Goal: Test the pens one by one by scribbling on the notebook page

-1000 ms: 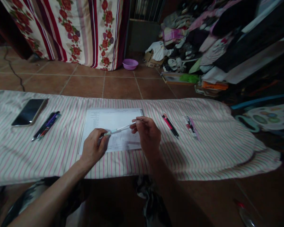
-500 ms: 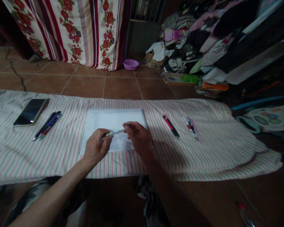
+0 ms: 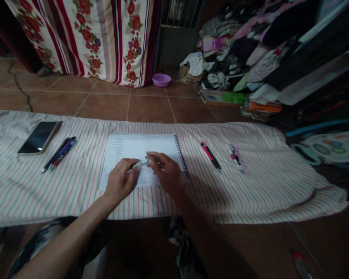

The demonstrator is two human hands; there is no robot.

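Pale green pen [image 3: 141, 163] above spiral notebook [image 3: 148, 142]
Left fingers [image 3: 132, 179] grip one end, right fingers [image 3: 157, 155] pinch the other; not yet set down.

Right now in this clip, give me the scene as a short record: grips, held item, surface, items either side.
left grip: closed on a pale pen
right grip: fingertips at the pen's other end, exact contact unclear
beneath: spiral-bound pad
surface: striped cloth
left side: phone, bunch of pens
right side: red-and-black pens, pink-and-white items, too blurred to identify
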